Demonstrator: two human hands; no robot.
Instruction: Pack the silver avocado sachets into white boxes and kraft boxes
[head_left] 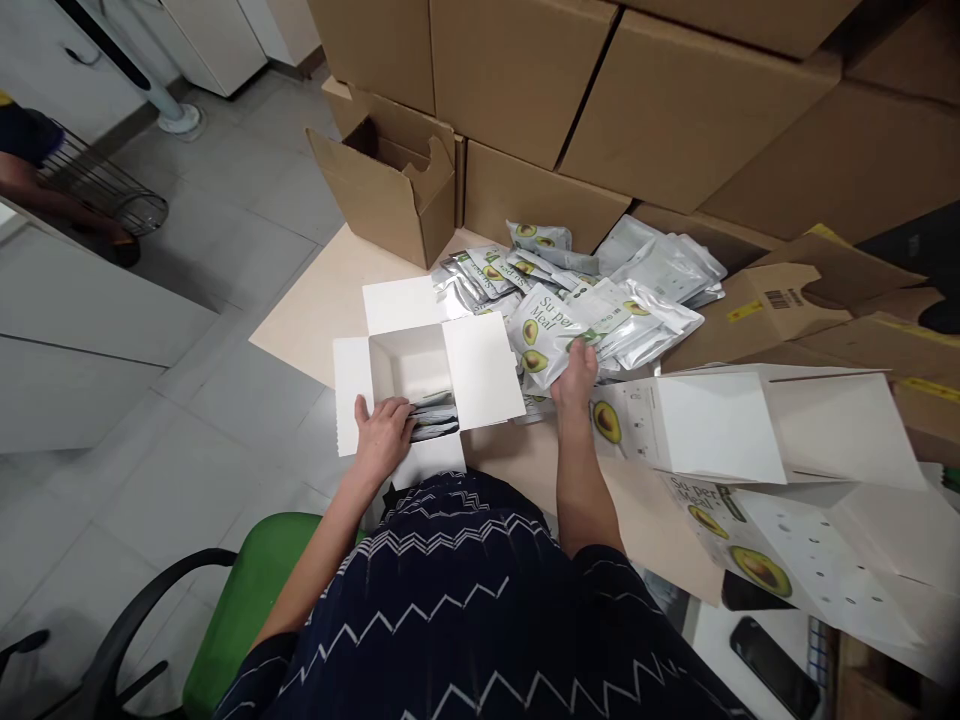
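Note:
In front of me a white carton (pixel 409 350) stands with its flaps spread. Several silver pouches (pixel 436 420) stand on edge along its near side. My left hand (pixel 384 430) lies over the carton's near left edge, fingertips against those pouches and thumb over the left flap. To the right, my right hand (pixel 576 375) grips the lower right corner of a silver Su-per Meal pouch (pixel 538 340) printed with avocados. This pouch lies at the front of a loose pile of similar pouches (pixel 645 265). The fingers under it are hidden.
Open white cartons (pixel 712 425) lie on the right. An open brown box (pixel 390 205) stands behind, before stacked brown boxes (pixel 517 75). A phone (pixel 772 660) lies lower right. A green chair (pixel 251 600) is at my left; another person's arm (pixel 60 200) shows far left.

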